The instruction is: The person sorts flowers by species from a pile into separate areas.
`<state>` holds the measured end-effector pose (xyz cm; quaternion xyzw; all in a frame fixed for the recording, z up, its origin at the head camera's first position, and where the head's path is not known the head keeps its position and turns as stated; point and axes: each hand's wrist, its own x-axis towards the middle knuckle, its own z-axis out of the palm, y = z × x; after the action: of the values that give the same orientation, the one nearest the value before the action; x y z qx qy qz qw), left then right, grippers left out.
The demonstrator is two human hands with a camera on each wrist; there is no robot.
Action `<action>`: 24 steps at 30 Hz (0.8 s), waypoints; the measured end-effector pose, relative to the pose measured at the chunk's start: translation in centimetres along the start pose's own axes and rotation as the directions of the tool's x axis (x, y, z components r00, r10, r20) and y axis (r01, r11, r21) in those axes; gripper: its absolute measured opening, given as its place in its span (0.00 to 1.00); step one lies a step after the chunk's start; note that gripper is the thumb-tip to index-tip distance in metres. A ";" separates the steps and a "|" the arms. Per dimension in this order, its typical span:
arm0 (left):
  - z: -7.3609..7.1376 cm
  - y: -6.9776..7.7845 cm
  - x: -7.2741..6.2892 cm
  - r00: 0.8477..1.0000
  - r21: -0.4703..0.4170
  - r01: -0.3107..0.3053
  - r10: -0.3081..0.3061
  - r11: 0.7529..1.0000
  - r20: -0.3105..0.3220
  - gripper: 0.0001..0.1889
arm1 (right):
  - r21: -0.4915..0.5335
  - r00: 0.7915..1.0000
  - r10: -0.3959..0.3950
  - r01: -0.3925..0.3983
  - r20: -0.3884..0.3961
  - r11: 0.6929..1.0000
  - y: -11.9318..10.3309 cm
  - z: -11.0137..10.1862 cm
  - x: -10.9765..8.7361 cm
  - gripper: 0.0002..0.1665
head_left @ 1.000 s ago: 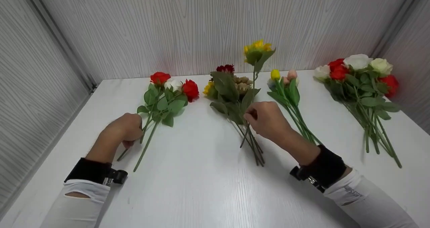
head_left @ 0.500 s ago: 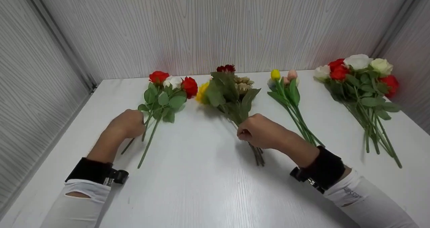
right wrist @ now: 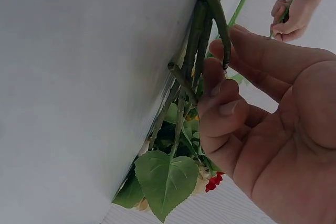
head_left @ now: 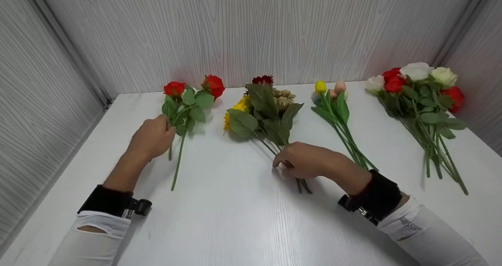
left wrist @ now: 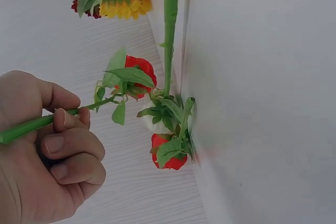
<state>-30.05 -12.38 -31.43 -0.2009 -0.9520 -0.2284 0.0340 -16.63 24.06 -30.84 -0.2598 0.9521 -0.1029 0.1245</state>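
Observation:
My left hand pinches the green stem of a red rose, whose head is raised at the right of a small rose group. Another red rose lies to its left, and a white rose shows between them in the left wrist view. My right hand is low over the stems of the middle bunch. Its thumb and fingers pinch a dark green stem end, which appears to belong to the yellow sunflower at the bunch's left. Dark red and beige flowers lie beside it.
Right of the middle bunch lie yellow and pink tulips. A larger bunch of red and white roses is at the far right. The white table ends at a wood-grained panel behind the flowers.
The sunflower has come down from upright above the middle bunch to its left side, and my right hand has lowered toward the stem ends. My left hand has moved up, raising the right red rose.

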 end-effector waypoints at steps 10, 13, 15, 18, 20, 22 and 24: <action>0.2 2.4 -0.5 0.957 -0.064 -0.073 0.052 0.995 -0.284 0.12 | 0.037 0.971 -0.040 0.049 -0.234 0.998 0.1 0.1 -0.1 0.14; 0.4 3.6 -0.9 0.946 -0.092 -0.109 0.075 0.990 -0.316 0.12 | 0.071 0.954 -0.066 0.090 -0.292 0.993 0.1 0.0 0.0 0.14; 0.5 4.6 -1.2 0.941 -0.107 -0.133 0.092 0.985 -0.326 0.12 | 0.101 0.943 -0.087 0.125 -0.321 0.987 0.0 -0.1 0.1 0.12; 0.7 5.9 -1.7 0.935 -0.121 -0.171 0.122 0.978 -0.334 0.10 | 0.152 0.933 -0.092 0.153 -0.347 0.976 -0.2 -0.4 0.2 0.11; 0.9 6.8 -2.0 0.931 -0.125 -0.196 0.145 0.973 -0.334 0.09 | 0.202 0.932 -0.075 0.155 -0.354 0.967 -0.5 -0.5 0.2 0.10; 1.1 7.6 -2.4 0.927 -0.124 -0.224 0.172 0.967 -0.333 0.08 | 0.250 0.933 -0.047 0.143 -0.357 0.958 -0.8 -0.6 0.1 0.10; 1.4 8.3 -2.7 0.920 -0.119 -0.254 0.202 0.960 -0.334 0.07 | 0.293 0.931 -0.030 0.145 -0.365 0.945 -1.1 -0.7 0.1 0.10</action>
<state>-24.21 -6.02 -29.59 -0.2732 -0.8825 -0.3278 0.1976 -16.38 23.23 -29.94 -0.2564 0.9172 -0.3045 -0.0145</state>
